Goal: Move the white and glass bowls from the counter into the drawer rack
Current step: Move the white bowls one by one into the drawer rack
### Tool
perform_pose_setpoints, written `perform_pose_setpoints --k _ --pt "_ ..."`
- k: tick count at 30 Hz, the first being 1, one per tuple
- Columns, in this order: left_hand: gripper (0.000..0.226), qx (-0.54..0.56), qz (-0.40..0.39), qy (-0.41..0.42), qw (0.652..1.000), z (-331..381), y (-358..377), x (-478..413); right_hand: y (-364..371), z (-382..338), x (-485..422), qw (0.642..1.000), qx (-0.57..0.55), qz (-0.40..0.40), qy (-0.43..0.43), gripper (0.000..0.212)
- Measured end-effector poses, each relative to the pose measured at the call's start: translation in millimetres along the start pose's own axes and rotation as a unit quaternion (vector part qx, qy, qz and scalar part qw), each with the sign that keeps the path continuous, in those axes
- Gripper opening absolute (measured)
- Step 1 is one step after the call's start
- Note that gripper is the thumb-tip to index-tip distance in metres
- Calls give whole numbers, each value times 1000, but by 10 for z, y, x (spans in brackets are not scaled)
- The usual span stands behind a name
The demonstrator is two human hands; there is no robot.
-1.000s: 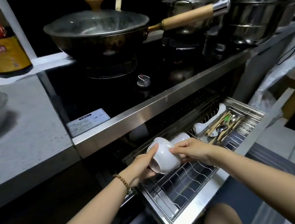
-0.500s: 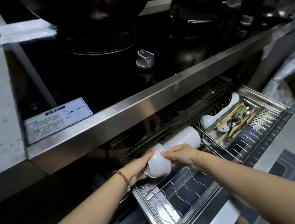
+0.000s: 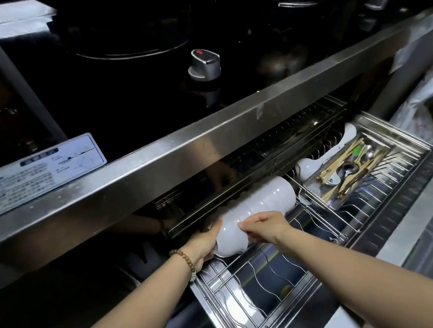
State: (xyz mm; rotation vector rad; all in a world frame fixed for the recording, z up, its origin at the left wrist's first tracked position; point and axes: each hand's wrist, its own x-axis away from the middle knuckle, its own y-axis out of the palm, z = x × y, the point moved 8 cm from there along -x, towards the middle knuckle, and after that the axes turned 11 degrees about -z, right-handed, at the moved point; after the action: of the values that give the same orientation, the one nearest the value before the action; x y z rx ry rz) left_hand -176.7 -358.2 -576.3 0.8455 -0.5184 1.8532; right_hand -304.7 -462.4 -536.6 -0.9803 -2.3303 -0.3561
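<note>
Right hand [image 3: 264,226] on sideways white bowl [image 3: 231,238]

- Two hands: left hand [image 3: 206,242], right hand [image 3: 266,226].
- One white bowl [image 3: 230,242] held, against a nested row of bowls [image 3: 269,198]; their number unclear.
- One drawer rack [image 3: 375,191].
- One cutlery tray [image 3: 311,188].
- One stove knob [image 3: 204,64].
- One beaded bracelet [image 3: 186,262].

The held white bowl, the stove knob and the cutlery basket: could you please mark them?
white bowl [image 3: 230,241]: head view, its side wall.
stove knob [image 3: 205,64]: head view, its silver body.
cutlery basket [image 3: 311,186]: head view, its left mesh corner.
</note>
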Motion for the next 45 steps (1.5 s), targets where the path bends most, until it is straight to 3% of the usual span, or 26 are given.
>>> perform_pose_setpoints --k 4,7,10,15,25,29,32,38,45 --pt "67 -4 11 5 1000 -29 -24 -28 -41 9 -22 1000 15 25 -1 17" --pt "62 -6 19 19 1000 -39 -26 -41 -75 9 -28 999 21 37 -2 18" --pt "56 -14 27 35 999 -26 -22 -41 -76 15 -37 999 19 34 -2 17" --pt "71 -41 46 32 998 -35 -54 -16 -86 31 -61 999 33 30 4 16" --pt "74 -84 63 77 991 201 -24 326 -103 -185 27 990 139 -1 -23 18" --pt "67 -97 44 118 987 406 40 627 -179 -539 323 986 148 -21 -68 13" --pt "54 -94 18 161 982 617 165 930 -353 -922 729 979 151 7 -139 13" --pt "44 -146 -42 293 944 1202 502 1752 -648 -1433 1647 963 122 40 -238 7" --pt "40 -188 -11 456 870 1951 404 3074 -287 -2232 2560 920 161 13 -357 14"
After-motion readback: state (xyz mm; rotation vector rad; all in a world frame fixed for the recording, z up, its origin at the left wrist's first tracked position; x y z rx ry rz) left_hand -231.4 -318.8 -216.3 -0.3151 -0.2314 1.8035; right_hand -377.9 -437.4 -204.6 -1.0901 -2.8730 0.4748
